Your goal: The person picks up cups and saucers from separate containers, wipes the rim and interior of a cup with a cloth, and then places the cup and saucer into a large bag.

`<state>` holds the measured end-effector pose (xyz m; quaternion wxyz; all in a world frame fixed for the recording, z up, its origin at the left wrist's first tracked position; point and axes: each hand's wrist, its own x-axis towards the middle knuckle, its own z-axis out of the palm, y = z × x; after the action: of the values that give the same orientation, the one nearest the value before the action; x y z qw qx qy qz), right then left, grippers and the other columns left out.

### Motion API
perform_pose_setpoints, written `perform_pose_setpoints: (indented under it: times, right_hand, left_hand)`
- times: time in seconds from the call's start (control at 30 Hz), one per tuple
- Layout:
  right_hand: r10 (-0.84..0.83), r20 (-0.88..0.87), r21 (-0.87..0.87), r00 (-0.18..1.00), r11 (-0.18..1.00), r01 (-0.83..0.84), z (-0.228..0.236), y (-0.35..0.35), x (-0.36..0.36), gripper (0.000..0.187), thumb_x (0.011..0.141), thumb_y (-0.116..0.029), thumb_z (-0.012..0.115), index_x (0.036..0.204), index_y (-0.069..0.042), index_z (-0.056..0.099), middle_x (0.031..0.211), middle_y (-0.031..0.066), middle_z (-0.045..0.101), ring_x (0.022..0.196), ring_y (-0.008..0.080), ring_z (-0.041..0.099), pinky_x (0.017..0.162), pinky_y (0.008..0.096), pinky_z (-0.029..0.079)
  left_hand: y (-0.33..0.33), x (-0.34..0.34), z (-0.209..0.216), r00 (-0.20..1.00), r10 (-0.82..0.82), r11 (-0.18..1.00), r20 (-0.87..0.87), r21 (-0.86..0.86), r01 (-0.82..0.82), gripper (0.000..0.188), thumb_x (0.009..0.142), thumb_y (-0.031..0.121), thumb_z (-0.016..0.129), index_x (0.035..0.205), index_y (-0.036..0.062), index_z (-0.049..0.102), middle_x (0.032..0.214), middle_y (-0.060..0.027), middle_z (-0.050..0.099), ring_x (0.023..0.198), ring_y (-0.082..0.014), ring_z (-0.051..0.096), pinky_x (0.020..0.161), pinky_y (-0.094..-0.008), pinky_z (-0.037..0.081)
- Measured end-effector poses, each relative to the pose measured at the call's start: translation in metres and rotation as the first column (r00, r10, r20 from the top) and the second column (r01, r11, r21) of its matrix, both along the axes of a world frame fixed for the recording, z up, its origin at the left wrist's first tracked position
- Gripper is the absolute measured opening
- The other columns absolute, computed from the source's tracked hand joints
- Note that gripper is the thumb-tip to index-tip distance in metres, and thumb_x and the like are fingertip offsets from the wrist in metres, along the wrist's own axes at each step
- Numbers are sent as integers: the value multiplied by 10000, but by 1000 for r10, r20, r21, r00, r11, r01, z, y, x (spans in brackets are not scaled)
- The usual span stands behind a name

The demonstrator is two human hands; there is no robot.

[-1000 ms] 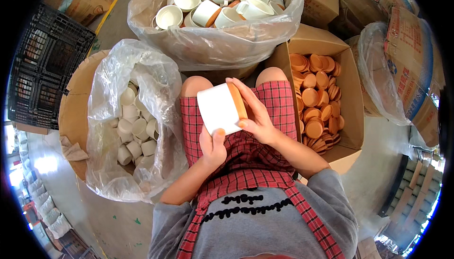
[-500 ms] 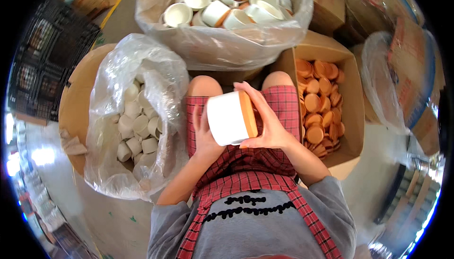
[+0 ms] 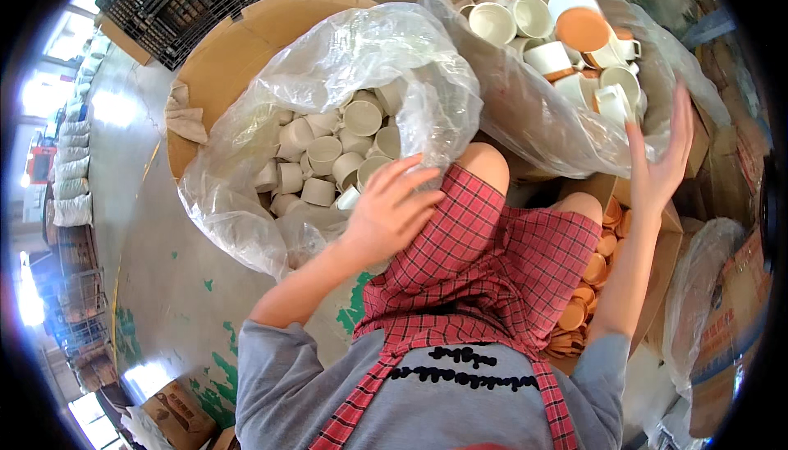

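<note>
My right hand [image 3: 661, 163] is raised at the near right edge of a plastic-lined container of mugs, fingers stretched apart, holding nothing. A white mug [image 3: 612, 103] with its handle turned up lies close to its thumb. Farther back, a white mug with an orange base [image 3: 583, 29] lies tipped on the pile, base towards me. My left hand [image 3: 394, 212] rests low by my thigh, fingers apart, at the near edge of the clear plastic bag [image 3: 238, 195]. Inside that bag are several plain off-white cups [image 3: 324, 154]. The left thumb is mostly hidden.
Round orange discs [image 3: 573, 314] fill a cardboard box [image 3: 648, 286] right of my knees, partly hidden by my right arm. Black plastic crates [image 3: 189, 6] stand far left. More cardboard and plastic wrap [image 3: 702, 286] are at the right.
The mug with the orange band has left both hands. My right hand has moved forward and right to the mug container, my left hand towards the cup bag. The view has turned left.
</note>
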<state>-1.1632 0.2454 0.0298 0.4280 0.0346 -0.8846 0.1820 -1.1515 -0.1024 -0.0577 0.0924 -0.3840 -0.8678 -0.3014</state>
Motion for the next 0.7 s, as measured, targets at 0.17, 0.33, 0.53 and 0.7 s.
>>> perform_pose_setpoints:
  times: [0.17, 0.33, 0.53, 0.7]
  right_hand:
    - [-194, 267, -770, 944, 546, 329, -168, 137, 120, 505, 906, -152, 567, 1350, 18, 396, 1404, 142, 399, 1247, 258, 426, 1044, 360, 344]
    - [-522, 601, -510, 605, 331, 794, -362, 170, 358, 485, 903, -180, 554, 1292, 79, 426, 1236, 242, 523, 1093, 349, 540, 892, 384, 454]
    - [-246, 969, 204, -34, 710, 674, -380, 73, 354, 420, 897, -184, 558, 1206, 92, 489, 1089, 241, 579, 936, 332, 584, 803, 397, 474]
    - [-229, 968, 239, -107, 689, 685, -378, 71, 365, 404, 898, -181, 552, 1192, 90, 500, 1071, 236, 583, 918, 327, 585, 795, 397, 474]
  left_hand:
    - [-60, -80, -54, 850, 251, 953, 463, 35, -300, 202, 810, 68, 619, 1010, 76, 636, 1030, -105, 614, 1032, -291, 570, 880, -388, 452]
    - [-53, -147, -182, 766, 311, 936, 562, -319, -146, 222, 833, 131, 567, 1033, 64, 636, 1083, -133, 620, 997, -300, 594, 870, -376, 457]
    - [-74, -135, -309, 975, 7, 689, 220, -708, 155, 257, 774, 109, 568, 1015, 71, 651, 1044, -128, 653, 982, -263, 617, 883, -381, 452]
    - [-58, -145, -200, 911, 136, 754, 389, -637, 159, 245, 743, 214, 671, 942, 70, 654, 913, -102, 676, 853, -311, 633, 745, -405, 496]
